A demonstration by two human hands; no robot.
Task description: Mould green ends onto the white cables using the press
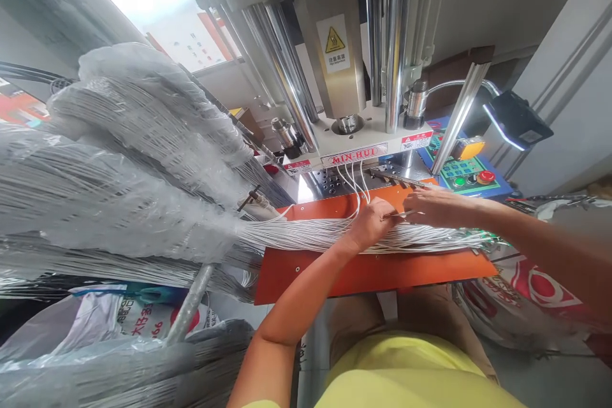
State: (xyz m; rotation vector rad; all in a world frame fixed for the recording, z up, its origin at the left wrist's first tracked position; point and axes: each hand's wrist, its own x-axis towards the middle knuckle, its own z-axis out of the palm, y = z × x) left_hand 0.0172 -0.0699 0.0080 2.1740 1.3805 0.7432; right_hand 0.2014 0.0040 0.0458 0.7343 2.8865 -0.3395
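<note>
Thick bundles of thin white cables lie across the orange board in front of a press. Above the bundle, my left hand is closed in a pinch on a white cable. Several loose white cables curve down from the press opening to this hand. Close by on the right, my right hand is closed too, its fingertips meeting a thin light piece between the hands. What exactly it grips is hidden. A narrow metal bar lies just beyond its knuckles, at the press's lower plate.
The press head with a heat-warning label stands over the board. At right are a control panel with buttons and a lit lamp. Plastic-wrapped cable bundles fill the left side, over a metal rail. Sacks stand at lower right.
</note>
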